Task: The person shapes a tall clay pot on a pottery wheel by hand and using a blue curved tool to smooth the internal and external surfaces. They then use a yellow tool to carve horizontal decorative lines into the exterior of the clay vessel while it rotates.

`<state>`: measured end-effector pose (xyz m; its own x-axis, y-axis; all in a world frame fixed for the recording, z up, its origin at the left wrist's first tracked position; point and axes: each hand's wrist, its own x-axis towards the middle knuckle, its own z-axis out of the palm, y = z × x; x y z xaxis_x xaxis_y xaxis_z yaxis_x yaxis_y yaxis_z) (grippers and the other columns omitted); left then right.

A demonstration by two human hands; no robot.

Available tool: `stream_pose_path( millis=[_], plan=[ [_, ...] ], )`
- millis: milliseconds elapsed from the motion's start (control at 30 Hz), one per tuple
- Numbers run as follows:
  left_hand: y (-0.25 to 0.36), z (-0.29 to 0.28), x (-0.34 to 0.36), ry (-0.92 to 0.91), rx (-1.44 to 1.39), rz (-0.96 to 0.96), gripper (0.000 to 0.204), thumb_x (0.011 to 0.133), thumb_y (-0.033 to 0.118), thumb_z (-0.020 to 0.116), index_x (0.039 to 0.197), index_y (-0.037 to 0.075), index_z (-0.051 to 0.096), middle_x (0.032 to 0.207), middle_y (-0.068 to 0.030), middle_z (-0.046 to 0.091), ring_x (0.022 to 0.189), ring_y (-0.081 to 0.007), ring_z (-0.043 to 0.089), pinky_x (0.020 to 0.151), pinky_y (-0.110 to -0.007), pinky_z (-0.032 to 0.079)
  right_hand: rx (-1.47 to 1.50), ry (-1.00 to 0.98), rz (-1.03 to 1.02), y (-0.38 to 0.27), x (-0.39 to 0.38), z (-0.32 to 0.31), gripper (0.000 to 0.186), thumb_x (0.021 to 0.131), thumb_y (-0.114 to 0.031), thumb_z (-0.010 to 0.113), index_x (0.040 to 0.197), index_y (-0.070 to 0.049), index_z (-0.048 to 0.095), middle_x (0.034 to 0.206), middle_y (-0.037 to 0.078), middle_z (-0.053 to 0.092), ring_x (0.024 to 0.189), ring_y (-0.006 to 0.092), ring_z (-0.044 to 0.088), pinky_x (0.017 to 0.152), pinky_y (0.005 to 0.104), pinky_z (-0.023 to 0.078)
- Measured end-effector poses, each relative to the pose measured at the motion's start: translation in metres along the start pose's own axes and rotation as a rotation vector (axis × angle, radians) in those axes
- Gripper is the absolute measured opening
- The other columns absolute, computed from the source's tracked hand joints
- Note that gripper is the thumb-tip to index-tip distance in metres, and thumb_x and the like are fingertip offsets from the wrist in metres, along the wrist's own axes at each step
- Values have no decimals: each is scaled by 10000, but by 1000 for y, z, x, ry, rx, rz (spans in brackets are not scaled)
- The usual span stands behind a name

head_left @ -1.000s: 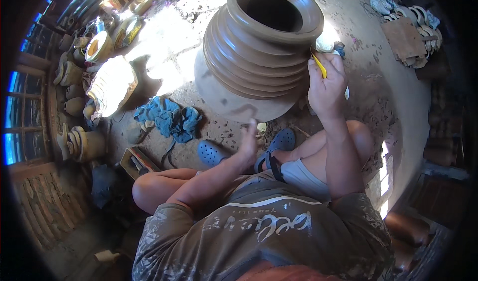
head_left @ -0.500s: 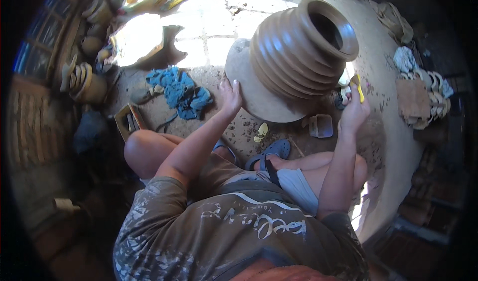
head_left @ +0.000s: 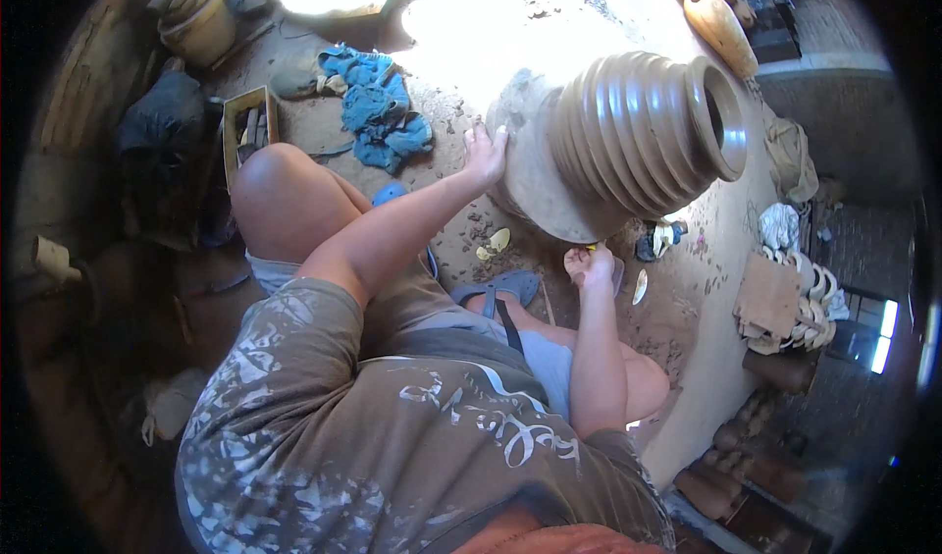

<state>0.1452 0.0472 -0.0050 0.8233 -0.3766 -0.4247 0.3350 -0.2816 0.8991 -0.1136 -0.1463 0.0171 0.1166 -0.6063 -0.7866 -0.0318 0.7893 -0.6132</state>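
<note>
A large ribbed clay pot (head_left: 628, 132), brown and wet-looking with a wide round mouth, stands on a grey potter's wheel (head_left: 525, 152). My left hand (head_left: 484, 156) lies with its fingers stretched out against the wheel's left edge. Below the pot's base, close to the near edge of the wheel, my right hand (head_left: 590, 267) is closed on a small yellow tool (head_left: 592, 248). Most of that tool is hidden by the fingers, so its exact kind does not show. A clear plastic tub (head_left: 618, 273) is partly covered by the right hand.
Blue cloth (head_left: 378, 107) lies left of the wheel, near a wooden box of tools (head_left: 231, 142). Yellowish pieces (head_left: 494, 244) and clay crumbs are scattered before my shoe (head_left: 502, 294). Stacked pale curved pieces (head_left: 814, 304) stand at the right.
My right hand has come down and left from beside the pot to the wheel's near edge, still holding the yellow tool. My left hand stays at the wheel's edge. The view has turned.
</note>
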Motion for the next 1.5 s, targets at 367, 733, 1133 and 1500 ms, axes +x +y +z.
stream_pose_path(
  millis=[367, 733, 1133, 1500],
  plan=[
    [5, 6, -6, 65, -143, -50, 801, 991, 519, 501, 1536, -17, 263, 1548, -323, 283, 1429, -464, 336, 1181, -501, 304, -657, 115, -340, -18, -26, -16, 200, 1025, -218, 508, 893, -92, 589, 663, 29, 533, 496, 129, 499, 411, 277, 400],
    [-1, 20, -36, 40, -138, -67, 753, 1028, 432, 469, 1518, -80, 213, 1519, -369, 326, 1411, -481, 366, 1171, -492, 323, -139, -148, -239, -10, -25, -46, 143, 1002, -216, 597, 1076, -94, 598, 870, 47, 609, 715, 150, 560, 600, 308, 463],
    [-4, 16, -36, 84, -163, -150, 998, 941, 619, 536, 1553, -84, 180, 1611, -340, 156, 1493, -442, 242, 1216, -496, 231, 194, -138, -357, -107, -100, -58, 297, 979, -236, 582, 1197, -35, 581, 916, 60, 606, 788, 174, 577, 678, 323, 508],
    [-18, 0, -17, -31, -152, -92, 806, 1029, 587, 377, 1519, -51, 312, 1425, -279, 514, 1326, -393, 503, 1128, -471, 354, 81, -391, -681, -193, -186, -64, 240, 1000, -164, 612, 1179, -4, 602, 913, 81, 642, 811, 154, 612, 730, 307, 528]
  ],
)
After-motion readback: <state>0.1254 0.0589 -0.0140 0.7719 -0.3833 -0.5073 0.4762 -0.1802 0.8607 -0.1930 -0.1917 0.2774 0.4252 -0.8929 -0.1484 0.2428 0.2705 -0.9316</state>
